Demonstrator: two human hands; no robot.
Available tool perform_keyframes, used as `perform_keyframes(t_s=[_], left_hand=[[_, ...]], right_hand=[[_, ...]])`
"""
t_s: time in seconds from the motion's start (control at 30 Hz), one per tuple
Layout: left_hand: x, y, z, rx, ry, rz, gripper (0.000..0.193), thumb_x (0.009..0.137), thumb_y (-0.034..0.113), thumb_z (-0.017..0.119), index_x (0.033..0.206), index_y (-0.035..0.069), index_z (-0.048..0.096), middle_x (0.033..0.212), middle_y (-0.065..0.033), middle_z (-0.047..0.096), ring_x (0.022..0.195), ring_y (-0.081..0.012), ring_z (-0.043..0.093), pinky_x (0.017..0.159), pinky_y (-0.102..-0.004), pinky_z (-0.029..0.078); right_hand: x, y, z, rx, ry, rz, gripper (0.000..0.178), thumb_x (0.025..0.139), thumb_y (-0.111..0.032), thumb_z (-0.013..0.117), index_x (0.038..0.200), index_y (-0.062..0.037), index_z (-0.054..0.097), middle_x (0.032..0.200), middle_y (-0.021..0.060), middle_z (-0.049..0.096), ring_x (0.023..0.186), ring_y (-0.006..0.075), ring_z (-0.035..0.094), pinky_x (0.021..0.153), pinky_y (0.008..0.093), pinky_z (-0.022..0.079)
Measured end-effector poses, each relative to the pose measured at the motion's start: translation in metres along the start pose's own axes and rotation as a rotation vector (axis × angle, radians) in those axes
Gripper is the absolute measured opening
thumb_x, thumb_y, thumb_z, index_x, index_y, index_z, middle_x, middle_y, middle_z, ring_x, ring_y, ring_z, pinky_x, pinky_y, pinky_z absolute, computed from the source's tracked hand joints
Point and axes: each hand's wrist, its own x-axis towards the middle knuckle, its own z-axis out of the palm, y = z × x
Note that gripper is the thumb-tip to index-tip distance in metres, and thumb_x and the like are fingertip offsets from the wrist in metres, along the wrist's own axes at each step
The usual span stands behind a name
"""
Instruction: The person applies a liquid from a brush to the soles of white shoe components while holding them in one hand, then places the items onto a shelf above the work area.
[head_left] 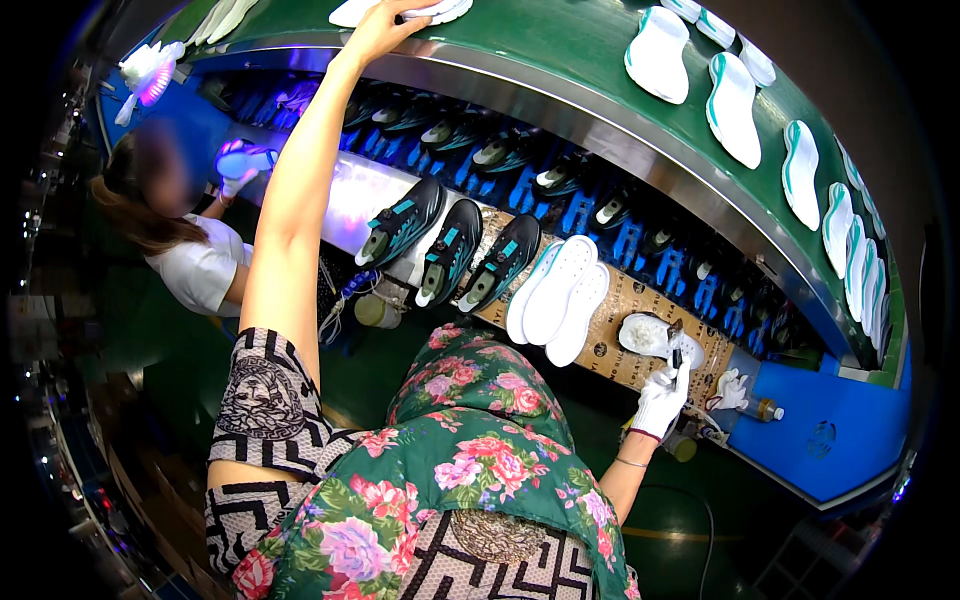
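Head view, left hand gripping white sole, right hand closed around brush

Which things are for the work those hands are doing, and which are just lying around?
Seem part of the work:
white sole under the left hand
dark tool in the gloved right hand
white piece by the tool
overlapping white soles
black shoes beside them

Probably just lying about:
clear bottle
crumpled white thing beside it
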Motion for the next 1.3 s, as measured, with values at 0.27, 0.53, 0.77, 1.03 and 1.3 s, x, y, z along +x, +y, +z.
perform_keyframes(t_s=[0.27, 0.53, 0.77, 1.03, 1.3], left_hand=[[-0.011, 0.032, 0.016, 0.102, 0.135, -0.236, 0.033, 0.092, 0.023, 0.058, 0.118, 0.002, 0.063, 0.119, -0.0171, 0.063, 0.114, -0.0317, 0.056, 0.1, -0.0428, 0.042], [-0.034, 0.048, 0.011, -0.116, 0.226, -0.192, 0.027, 0.092, 0.014, 0.058, 0.114, 0.0, 0.064, 0.111, -0.0188, 0.066, 0.108, -0.0304, 0.06, 0.094, -0.0423, 0.047], [0.004, 0.018, 0.037, -0.09, 0.214, -0.12, 0.031, 0.088, 0.012, 0.062, 0.118, 0.007, 0.065, 0.116, -0.0131, 0.065, 0.106, -0.0275, 0.062, 0.092, -0.0353, 0.048], [0.003, 0.022, 0.038, -0.079, -0.026, -0.116, 0.05, 0.08, 0.031, 0.071, 0.129, 0.028, 0.06, 0.143, -0.0244, 0.043, 0.131, -0.0403, 0.043, 0.108, -0.0453, 0.037], [-0.027, 0.048, 0.028, -0.397, 0.344, -0.185, 0.034, 0.086, 0.001, 0.058, 0.119, 0.004, 0.064, 0.121, -0.0122, 0.064, 0.105, -0.0274, 0.063, 0.092, -0.032, 0.049]], right_hand=[[0.006, -0.006, -0.014, 0.039, -0.003, -0.005, 0.027, 0.095, -0.025, 0.061, 0.102, 0.0007, 0.058, 0.073, 0.003, 0.059, 0.047, 0.0039, 0.046, 0.04, 0.0145, 0.037], [0.009, -0.013, 0.007, 0.004, -0.097, 0.076, 0.022, 0.097, -0.022, 0.057, 0.107, -0.0018, 0.058, 0.082, 0.0056, 0.062, 0.052, 0.0054, 0.05, 0.043, 0.0164, 0.04], [0.036, -0.014, -0.01, 0.087, -0.194, 0.054, 0.02, 0.099, -0.014, 0.053, 0.112, -0.0002, 0.058, 0.101, 0.0105, 0.067, 0.065, 0.0066, 0.058, 0.048, 0.0164, 0.048], [0.012, -0.011, -0.009, 0.06, -0.185, 0.037, 0.019, 0.098, -0.017, 0.056, 0.111, -0.0037, 0.059, 0.098, 0.0084, 0.069, 0.057, 0.0033, 0.056, 0.042, 0.0138, 0.044], [0.023, -0.007, -0.009, 0.051, -0.075, 0.028, 0.018, 0.098, -0.017, 0.056, 0.108, -0.0036, 0.06, 0.085, 0.0066, 0.067, 0.052, 0.0051, 0.053, 0.042, 0.0153, 0.043]])
